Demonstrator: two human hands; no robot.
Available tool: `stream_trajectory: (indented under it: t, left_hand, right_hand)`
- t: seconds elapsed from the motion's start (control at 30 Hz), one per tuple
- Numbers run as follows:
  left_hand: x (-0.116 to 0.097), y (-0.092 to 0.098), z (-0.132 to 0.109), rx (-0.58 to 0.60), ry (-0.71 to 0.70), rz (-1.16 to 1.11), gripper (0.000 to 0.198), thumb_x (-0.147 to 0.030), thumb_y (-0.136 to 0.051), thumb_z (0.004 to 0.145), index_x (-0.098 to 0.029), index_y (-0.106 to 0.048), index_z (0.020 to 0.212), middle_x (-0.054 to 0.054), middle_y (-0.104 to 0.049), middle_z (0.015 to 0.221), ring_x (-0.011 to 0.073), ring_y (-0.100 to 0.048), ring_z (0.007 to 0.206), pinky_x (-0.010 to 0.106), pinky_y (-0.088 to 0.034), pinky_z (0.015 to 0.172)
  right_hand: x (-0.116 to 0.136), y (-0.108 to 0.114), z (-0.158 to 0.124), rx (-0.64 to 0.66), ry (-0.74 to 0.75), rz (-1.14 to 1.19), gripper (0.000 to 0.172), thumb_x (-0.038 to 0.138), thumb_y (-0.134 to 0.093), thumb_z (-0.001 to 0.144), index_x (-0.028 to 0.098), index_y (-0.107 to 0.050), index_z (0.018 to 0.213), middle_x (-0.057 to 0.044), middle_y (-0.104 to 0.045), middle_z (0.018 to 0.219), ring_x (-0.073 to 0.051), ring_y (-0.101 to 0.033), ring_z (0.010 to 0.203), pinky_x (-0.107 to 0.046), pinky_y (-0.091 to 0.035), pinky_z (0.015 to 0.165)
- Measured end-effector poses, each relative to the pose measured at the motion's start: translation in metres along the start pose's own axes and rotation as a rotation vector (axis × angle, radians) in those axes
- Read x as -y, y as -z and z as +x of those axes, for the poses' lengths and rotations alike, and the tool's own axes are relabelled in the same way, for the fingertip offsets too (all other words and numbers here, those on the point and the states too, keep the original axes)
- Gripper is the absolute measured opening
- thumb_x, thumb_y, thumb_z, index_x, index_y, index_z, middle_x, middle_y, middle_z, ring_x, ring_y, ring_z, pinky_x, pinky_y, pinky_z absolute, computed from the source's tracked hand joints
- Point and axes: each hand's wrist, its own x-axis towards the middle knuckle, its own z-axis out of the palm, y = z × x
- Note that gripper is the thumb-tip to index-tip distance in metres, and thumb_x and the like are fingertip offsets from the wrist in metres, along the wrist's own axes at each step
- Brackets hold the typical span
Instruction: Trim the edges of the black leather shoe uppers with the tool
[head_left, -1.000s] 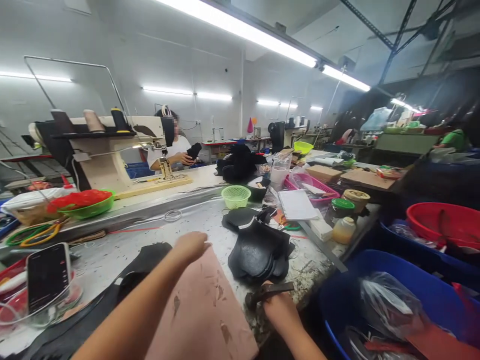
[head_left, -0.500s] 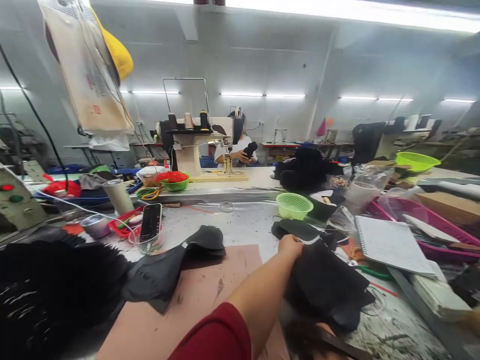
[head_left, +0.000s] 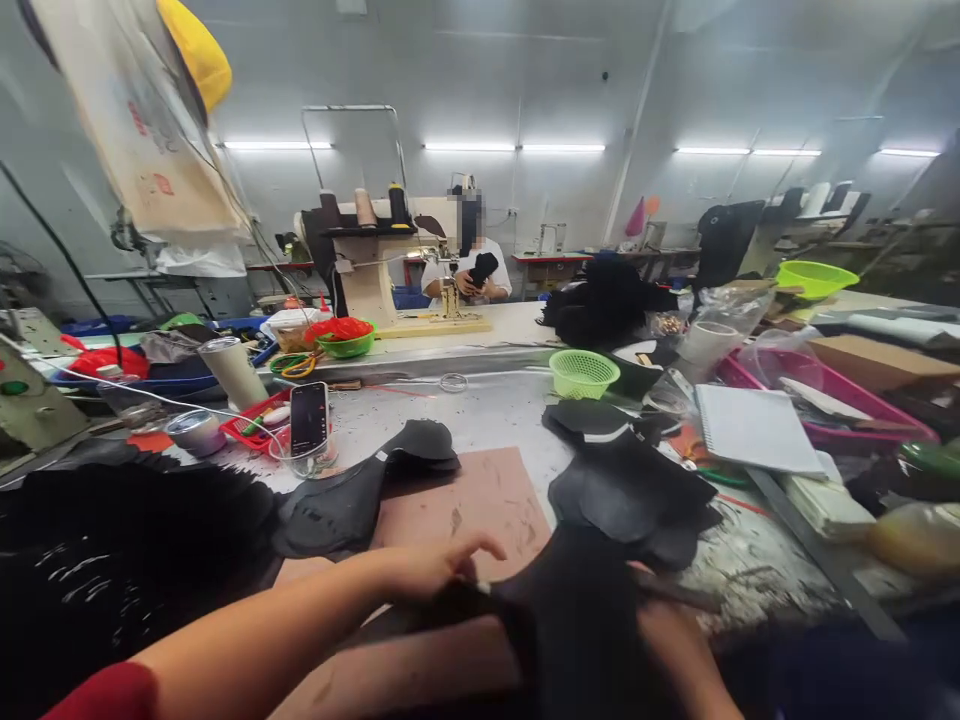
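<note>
A person's left hand is pinching one end of a floppy black leather-like piece [head_left: 589,610], its index finger extending, above a flat, scuffed pink board [head_left: 495,490]. The right hand [head_left: 666,628] is closing around a dark, blurred, bar-shaped tool [head_left: 691,596] beside the piece. A loosening left pinch could be letting the piece fold; a wide-swinging tool could be disturbing the neighbouring black stack [head_left: 637,490].

You have a broad, matt black piece [head_left: 585,610] at the right side of the pink board [head_left: 491,485], bent and partly hiding it, its narrow end toward the board. Your dark, slender tool [head_left: 686,592], blurred, lies slantwise well right of the board.
</note>
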Motion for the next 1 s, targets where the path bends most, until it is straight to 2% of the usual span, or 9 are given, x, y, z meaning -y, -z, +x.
stream_trajectory:
  t: [0.1,0.17,0.23,0.37,0.47,0.57,0.67,0.83,1.0]
  left_hand:
    - [0.034,-0.023,-0.019,-0.099,-0.054,0.608,0.051,-0.008,-0.044,0.071,-0.031,-0.049,0.116,0.004,-0.056,0.101,0.017,-0.056,0.081,0.03,-0.043,0.072]
    - [0.04,-0.027,-0.022,-0.128,-0.162,0.861,0.05,-0.006,-0.042,0.072,-0.028,-0.052,0.115,0.009,-0.051,0.114,0.0232,-0.054,0.092,0.036,-0.042,0.079]
    - [0.034,-0.026,-0.016,-0.096,-0.261,0.966,0.045,-0.004,-0.041,0.072,-0.024,-0.056,0.11,0.011,-0.05,0.118,0.0258,-0.051,0.099,0.038,-0.04,0.083]
    - [0.003,-0.029,0.019,-0.141,-0.22,0.872,0.024,-0.009,-0.041,0.076,-0.019,-0.061,0.087,0.006,-0.058,0.096,0.0187,-0.056,0.086,0.03,-0.043,0.078]
    - [-0.012,-0.042,0.049,-0.295,-0.086,0.76,0.016,-0.022,-0.045,0.081,-0.017,-0.058,0.088,0.006,-0.058,0.089,0.0196,-0.056,0.084,0.03,-0.044,0.074]
    - [-0.013,-0.055,0.067,-0.377,-0.034,0.74,0.017,-0.023,-0.046,0.081,-0.013,-0.055,0.092,0.009,-0.056,0.093,0.0217,-0.055,0.087,0.031,-0.044,0.074]
    - [-0.007,-0.06,0.072,-0.427,-0.032,0.71,0.015,-0.023,-0.048,0.081,-0.014,-0.055,0.092,0.008,-0.055,0.094,0.0205,-0.055,0.089,0.03,-0.043,0.075]
    - [-0.002,-0.062,0.074,-0.495,0.006,0.556,0.015,-0.019,-0.054,0.078,-0.015,-0.056,0.092,0.006,-0.059,0.091,0.019,-0.057,0.084,0.029,-0.044,0.073]
    - [0.003,-0.064,0.077,-0.555,-0.105,0.486,0.019,-0.012,-0.054,0.076,-0.017,-0.061,0.093,0.004,-0.062,0.087,0.0178,-0.057,0.086,0.028,-0.045,0.077]
  right_hand:
    - [0.007,0.031,0.001,0.2,-0.161,-0.034,0.03,0.018,-0.033,0.08,0.023,-0.06,0.091,-0.005,-0.068,0.081,-0.021,-0.062,0.075,-0.025,-0.038,0.056]
    - [0.018,0.054,0.002,0.252,-0.167,-0.124,0.029,0.017,-0.034,0.08,0.022,-0.059,0.095,-0.006,-0.068,0.084,-0.022,-0.062,0.077,-0.025,-0.036,0.057]
    - [0.032,0.072,0.004,0.241,-0.155,-0.218,0.028,0.018,-0.035,0.081,0.022,-0.057,0.096,-0.006,-0.067,0.082,-0.022,-0.062,0.076,-0.025,-0.034,0.056]
    - [0.064,0.086,0.01,0.172,0.007,-0.278,0.024,0.015,-0.037,0.08,0.021,-0.056,0.092,-0.004,-0.066,0.083,-0.02,-0.062,0.074,-0.025,-0.032,0.054]
    - [0.079,0.083,0.015,0.157,0.084,-0.295,0.02,0.016,-0.038,0.081,0.02,-0.056,0.089,-0.005,-0.065,0.078,-0.019,-0.062,0.07,-0.024,-0.032,0.053]
    - [0.083,0.077,0.018,0.09,0.054,-0.286,0.02,0.016,-0.035,0.083,0.019,-0.055,0.088,-0.005,-0.064,0.077,-0.018,-0.062,0.07,-0.023,-0.034,0.053]
    - [0.083,0.075,0.021,0.051,0.039,-0.283,0.021,0.018,-0.034,0.084,0.02,-0.054,0.09,-0.005,-0.064,0.079,-0.018,-0.062,0.071,-0.024,-0.036,0.053]
    - [0.087,0.075,0.03,0.26,0.101,-0.295,0.019,0.016,-0.041,0.079,0.018,-0.058,0.085,-0.008,-0.066,0.076,-0.019,-0.063,0.067,-0.024,-0.039,0.053]
    - [0.085,0.075,0.034,0.276,0.145,-0.294,0.019,0.014,-0.043,0.076,0.017,-0.059,0.085,-0.007,-0.067,0.076,-0.02,-0.063,0.067,-0.025,-0.04,0.052]
